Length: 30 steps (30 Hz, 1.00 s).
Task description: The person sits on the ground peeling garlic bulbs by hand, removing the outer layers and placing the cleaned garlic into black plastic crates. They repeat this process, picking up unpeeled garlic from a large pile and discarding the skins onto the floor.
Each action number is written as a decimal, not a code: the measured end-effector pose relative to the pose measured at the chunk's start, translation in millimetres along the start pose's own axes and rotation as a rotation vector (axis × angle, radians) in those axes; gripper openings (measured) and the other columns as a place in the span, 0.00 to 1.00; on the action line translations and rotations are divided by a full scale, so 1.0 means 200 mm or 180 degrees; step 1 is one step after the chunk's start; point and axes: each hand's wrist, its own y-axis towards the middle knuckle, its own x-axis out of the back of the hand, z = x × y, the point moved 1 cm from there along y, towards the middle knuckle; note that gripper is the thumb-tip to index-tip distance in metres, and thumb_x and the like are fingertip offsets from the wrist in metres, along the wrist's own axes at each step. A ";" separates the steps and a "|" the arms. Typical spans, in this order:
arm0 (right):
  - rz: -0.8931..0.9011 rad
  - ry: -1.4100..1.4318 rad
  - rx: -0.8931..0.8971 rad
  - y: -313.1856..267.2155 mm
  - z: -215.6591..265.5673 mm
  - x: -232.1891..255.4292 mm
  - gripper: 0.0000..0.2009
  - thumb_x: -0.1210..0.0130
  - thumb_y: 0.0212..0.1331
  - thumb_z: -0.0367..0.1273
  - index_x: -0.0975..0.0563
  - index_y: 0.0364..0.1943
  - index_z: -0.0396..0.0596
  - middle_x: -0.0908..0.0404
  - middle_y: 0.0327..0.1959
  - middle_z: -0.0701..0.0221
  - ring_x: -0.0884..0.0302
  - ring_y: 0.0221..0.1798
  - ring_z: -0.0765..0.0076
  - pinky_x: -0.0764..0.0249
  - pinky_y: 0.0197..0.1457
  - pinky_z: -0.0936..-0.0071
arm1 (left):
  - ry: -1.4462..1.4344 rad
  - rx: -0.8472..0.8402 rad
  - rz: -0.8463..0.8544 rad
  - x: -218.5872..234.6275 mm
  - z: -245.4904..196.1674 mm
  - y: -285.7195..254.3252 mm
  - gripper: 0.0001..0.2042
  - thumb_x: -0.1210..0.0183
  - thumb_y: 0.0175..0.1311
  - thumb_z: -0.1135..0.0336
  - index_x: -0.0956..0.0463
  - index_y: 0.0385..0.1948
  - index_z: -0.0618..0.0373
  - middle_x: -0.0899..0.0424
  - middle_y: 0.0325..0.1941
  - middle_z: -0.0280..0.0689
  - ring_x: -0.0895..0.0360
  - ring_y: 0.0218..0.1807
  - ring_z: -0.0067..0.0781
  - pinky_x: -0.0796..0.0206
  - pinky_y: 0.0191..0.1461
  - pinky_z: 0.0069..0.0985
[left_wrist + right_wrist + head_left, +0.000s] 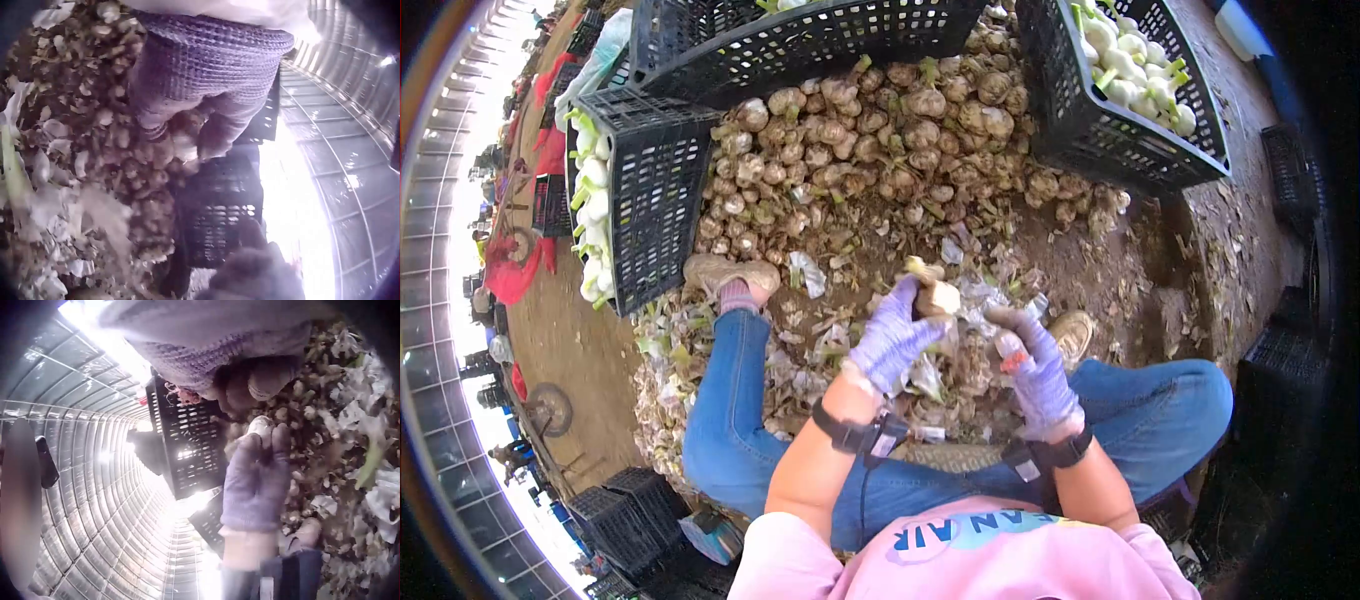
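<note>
Black plastic crates ring the heap — 1 crate (650, 190) at the left lies on its side with peeled white bulbs (590, 215) showing at its mouth, a 2nd crate (790, 40) sits across the top, and a 3rd crate (1120, 100) at the upper right holds more white, green-stemmed bulbs. Between them spreads a pile of unpeeled bulbs (880, 130), brown and earthy, on the dirt floor. Nearer the person the ground is littered with torn husks and leaf scraps (820, 340).

The person sits on the ground in blue jeans (730, 400), the left leg stretched toward the pile with a tan shoe (725, 272) at its end. Both hands wear purple knit gloves, with a black strap at each wrist.

The left hand (892, 340) is raised over the scraps — its fingers curl round a single bulb (935, 295), which sits at the fingertips just above the litter. The right hand (1035, 365) is just beside it, fingers bent and pinching something small with a red spot; what it is cannot be told. From the right wrist view the left hand (256, 481) shows the bulb (259, 427) pale at its fingertips.
</note>
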 end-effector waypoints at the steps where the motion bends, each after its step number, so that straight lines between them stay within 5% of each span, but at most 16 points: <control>1: -0.0007 0.0133 0.0062 -0.02 0.02 -0.03 0.19 0.48 0.60 0.35 0.31 0.53 0.41 0.26 0.46 0.72 0.30 0.45 0.81 0.32 0.46 0.83 | 0.0568 0.0081 -0.0106 -0.05 -0.07 -0.10 0.31 0.33 0.45 0.70 0.36 0.54 0.57 0.28 0.48 0.36 0.31 0.52 0.29 0.39 0.58 0.24; 2: -0.0017 0.0130 0.0092 -0.04 0.04 -0.06 0.19 0.48 0.60 0.35 0.31 0.53 0.41 0.26 0.46 0.72 0.30 0.45 0.81 0.32 0.46 0.83 | 0.1145 0.0145 -0.0205 -0.08 -0.12 -0.17 0.33 0.31 0.43 0.68 0.37 0.55 0.59 0.28 0.48 0.36 0.31 0.52 0.28 0.39 0.58 0.24; 3: -0.0058 0.0040 0.0170 -0.05 0.05 -0.09 0.19 0.47 0.59 0.34 0.31 0.53 0.41 0.27 0.47 0.71 0.30 0.46 0.80 0.33 0.48 0.82 | 0.1543 -0.0426 -0.0295 -0.11 -0.14 -0.22 0.32 0.30 0.42 0.58 0.32 0.50 0.61 0.25 0.46 0.41 0.27 0.50 0.33 0.37 0.55 0.28; 7: 0.0078 0.0152 0.0162 -0.14 0.06 -0.15 0.17 0.45 0.57 0.33 0.29 0.49 0.41 0.24 0.44 0.70 0.28 0.45 0.78 0.31 0.49 0.79 | 0.2608 -0.1189 -0.0472 -0.17 -0.21 -0.42 0.33 0.26 0.31 0.63 0.29 0.47 0.59 0.25 0.44 0.44 0.26 0.47 0.42 0.34 0.52 0.32; 15: 0.0069 0.0230 0.0112 -0.27 0.09 -0.18 0.11 0.41 0.53 0.31 0.23 0.39 0.41 0.21 0.34 0.72 0.26 0.37 0.80 0.29 0.42 0.80 | 0.3139 -0.1913 -0.0636 -0.24 -0.27 -0.61 0.35 0.26 0.30 0.64 0.30 0.48 0.59 0.25 0.44 0.45 0.26 0.46 0.44 0.33 0.50 0.32; 21: 0.0372 0.0039 -0.0306 -0.32 0.17 -0.15 0.11 0.41 0.52 0.30 0.23 0.40 0.41 0.20 0.33 0.71 0.26 0.36 0.80 0.29 0.40 0.81 | 0.2454 -0.1624 -0.0576 -0.21 -0.23 -0.66 0.35 0.26 0.34 0.64 0.32 0.49 0.59 0.25 0.47 0.43 0.25 0.48 0.37 0.32 0.51 0.28; 24: 0.0458 0.0128 -0.0329 -0.33 0.20 -0.16 0.10 0.42 0.54 0.30 0.22 0.39 0.41 0.21 0.32 0.72 0.27 0.35 0.81 0.29 0.40 0.81 | 0.1195 -0.1186 -0.0431 -0.20 -0.17 -0.65 0.30 0.30 0.43 0.62 0.34 0.51 0.58 0.24 0.47 0.39 0.25 0.46 0.31 0.32 0.50 0.27; 26: 0.0667 -0.0290 -0.0224 -0.34 0.20 -0.13 0.10 0.43 0.55 0.30 0.23 0.40 0.41 0.21 0.32 0.73 0.27 0.34 0.81 0.29 0.40 0.81 | -0.0622 -0.0374 -0.0263 -0.19 -0.14 -0.62 0.29 0.37 0.51 0.50 0.34 0.51 0.57 0.24 0.45 0.36 0.25 0.45 0.26 0.31 0.48 0.24; 27: 0.0885 -0.0709 -0.0125 -0.34 0.20 -0.13 0.10 0.45 0.56 0.30 0.24 0.41 0.42 0.22 0.32 0.74 0.28 0.34 0.81 0.29 0.40 0.80 | -0.1350 0.0213 0.0680 -0.13 -0.10 -0.60 0.30 0.49 0.57 0.39 0.33 0.51 0.56 0.23 0.42 0.36 0.25 0.44 0.28 0.31 0.49 0.25; 28: 0.0903 -0.0699 -0.0145 -0.34 0.19 -0.13 0.10 0.45 0.56 0.30 0.24 0.41 0.42 0.22 0.32 0.74 0.28 0.34 0.81 0.29 0.40 0.80 | -0.1353 0.0225 0.0653 -0.12 -0.08 -0.59 0.30 0.49 0.57 0.39 0.33 0.51 0.56 0.23 0.42 0.36 0.25 0.44 0.28 0.31 0.49 0.25; 30: 0.0961 -0.0440 0.0329 -0.33 0.17 -0.15 0.11 0.48 0.58 0.29 0.26 0.44 0.42 0.24 0.34 0.75 0.29 0.36 0.82 0.30 0.40 0.80 | -0.1622 0.1469 0.0103 -0.12 -0.07 -0.58 0.31 0.58 0.60 0.36 0.33 0.49 0.56 0.23 0.38 0.37 0.25 0.41 0.28 0.31 0.47 0.23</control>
